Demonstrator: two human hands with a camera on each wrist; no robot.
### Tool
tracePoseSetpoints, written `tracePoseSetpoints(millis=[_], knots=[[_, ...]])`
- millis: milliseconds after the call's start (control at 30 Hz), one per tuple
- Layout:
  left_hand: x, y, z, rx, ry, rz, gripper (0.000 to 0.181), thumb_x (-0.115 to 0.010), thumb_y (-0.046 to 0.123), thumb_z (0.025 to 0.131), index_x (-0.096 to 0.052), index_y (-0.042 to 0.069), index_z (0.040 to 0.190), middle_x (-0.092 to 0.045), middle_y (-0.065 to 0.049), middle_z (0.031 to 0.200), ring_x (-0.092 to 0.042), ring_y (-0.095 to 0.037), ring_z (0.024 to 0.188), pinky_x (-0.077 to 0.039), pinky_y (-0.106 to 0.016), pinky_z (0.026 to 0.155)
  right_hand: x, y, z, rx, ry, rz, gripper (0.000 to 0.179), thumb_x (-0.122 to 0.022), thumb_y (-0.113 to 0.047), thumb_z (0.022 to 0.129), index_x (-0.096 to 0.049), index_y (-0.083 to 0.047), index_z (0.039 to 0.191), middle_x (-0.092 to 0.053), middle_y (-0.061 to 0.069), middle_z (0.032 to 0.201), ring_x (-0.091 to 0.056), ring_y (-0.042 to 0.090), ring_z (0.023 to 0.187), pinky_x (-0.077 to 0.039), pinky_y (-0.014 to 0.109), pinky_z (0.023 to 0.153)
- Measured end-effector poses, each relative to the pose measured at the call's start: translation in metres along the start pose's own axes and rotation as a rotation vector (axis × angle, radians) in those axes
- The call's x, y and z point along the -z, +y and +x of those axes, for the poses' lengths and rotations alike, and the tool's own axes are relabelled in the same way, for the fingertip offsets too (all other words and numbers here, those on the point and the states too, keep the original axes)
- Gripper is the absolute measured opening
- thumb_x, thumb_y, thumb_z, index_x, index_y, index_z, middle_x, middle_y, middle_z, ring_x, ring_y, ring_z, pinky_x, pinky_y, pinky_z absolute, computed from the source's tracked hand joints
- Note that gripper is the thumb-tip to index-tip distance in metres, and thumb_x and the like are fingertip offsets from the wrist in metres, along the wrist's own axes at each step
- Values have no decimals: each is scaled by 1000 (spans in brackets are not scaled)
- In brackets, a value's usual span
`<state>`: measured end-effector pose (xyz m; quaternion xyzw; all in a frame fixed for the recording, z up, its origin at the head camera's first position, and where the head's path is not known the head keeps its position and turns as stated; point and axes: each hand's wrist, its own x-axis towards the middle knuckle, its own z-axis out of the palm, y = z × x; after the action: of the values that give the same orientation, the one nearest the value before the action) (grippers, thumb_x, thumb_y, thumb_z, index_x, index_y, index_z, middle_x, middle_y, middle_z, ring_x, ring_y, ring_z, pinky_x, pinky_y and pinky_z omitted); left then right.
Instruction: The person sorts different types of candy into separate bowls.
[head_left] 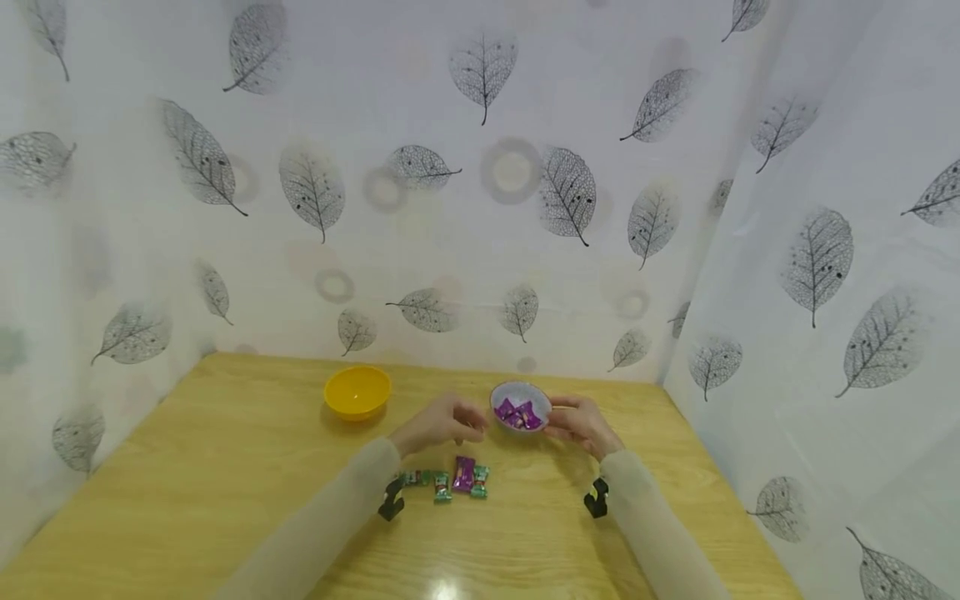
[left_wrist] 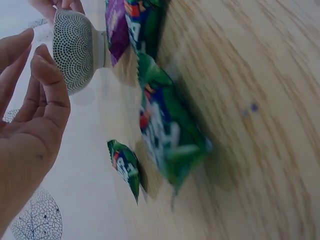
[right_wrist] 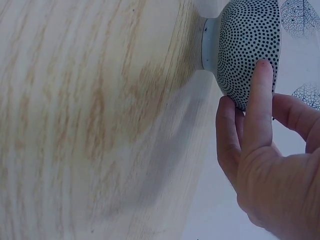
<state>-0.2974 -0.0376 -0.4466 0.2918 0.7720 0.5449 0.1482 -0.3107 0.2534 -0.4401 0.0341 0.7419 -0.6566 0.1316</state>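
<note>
A white bowl with dark dots (head_left: 521, 392) stands on the table, with several purple-wrapped candies (head_left: 517, 414) inside. My right hand (head_left: 583, 425) holds it by its right side, fingers spread along the dotted outer wall (right_wrist: 245, 50). Left of the bowl hovers my left hand (head_left: 446, 423), its fingers loosely bent and nothing visible between them. Nearer to me lie a purple candy (head_left: 463, 472) and three green ones: one green candy (head_left: 480, 482) beside the purple, another green candy (head_left: 442, 487) left of it, and a third green candy (head_left: 416, 477) by the left wrist.
A yellow bowl (head_left: 357, 393) stands at the back left of the wooden table (head_left: 247, 450). Pale curtains (head_left: 465, 242) with a leaf print hang behind the table and along its sides. A black wrist mount (head_left: 392, 498) sits under the left sleeve.
</note>
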Motion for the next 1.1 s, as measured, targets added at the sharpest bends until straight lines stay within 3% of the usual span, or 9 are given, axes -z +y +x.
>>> tracePoseSetpoints(millis=[200, 433, 633, 933, 1100], knots=[[6, -8, -11, 35, -58, 21, 25, -71, 3, 85, -68, -4, 109, -71, -22, 104, -64, -17, 84, -56, -30, 73, -1, 1, -1, 2, 9, 2, 49, -56, 4, 94, -43, 11, 140, -59, 33, 125, -71, 17, 81, -60, 26, 78], [12, -14, -19, 113, -158, 97, 27, -74, 5, 81, -72, 2, 107, -72, -13, 109, -65, -17, 90, -57, -31, 76, -3, 2, 1, -6, 4, 16, 49, -56, 6, 93, -44, 11, 140, -58, 35, 126, -71, 16, 79, -60, 25, 75], [13, -17, -17, 106, -221, 126, 30, -76, 2, 79, -72, 5, 108, -73, -9, 107, -65, -18, 91, -56, -30, 81, -2, 1, 1, -1, 6, 36, 49, -55, 8, 92, -43, 12, 140, -57, 36, 126, -71, 16, 76, -60, 25, 73], [16, -23, -10, 114, -352, 178, 32, -74, -1, 80, -74, 12, 109, -74, -1, 102, -61, -14, 81, -53, -26, 76, -3, 2, 1, -2, 21, 26, 48, -56, 8, 92, -44, 12, 139, -59, 35, 123, -72, 16, 78, -60, 28, 77], [14, -22, -4, 115, -409, 203, 35, -70, -8, 79, -74, 10, 110, -73, -1, 99, -59, -10, 74, -52, -22, 69, -2, 1, 0, 1, 9, 23, 49, -55, 7, 93, -42, 12, 140, -57, 35, 126, -71, 16, 79, -60, 26, 77]])
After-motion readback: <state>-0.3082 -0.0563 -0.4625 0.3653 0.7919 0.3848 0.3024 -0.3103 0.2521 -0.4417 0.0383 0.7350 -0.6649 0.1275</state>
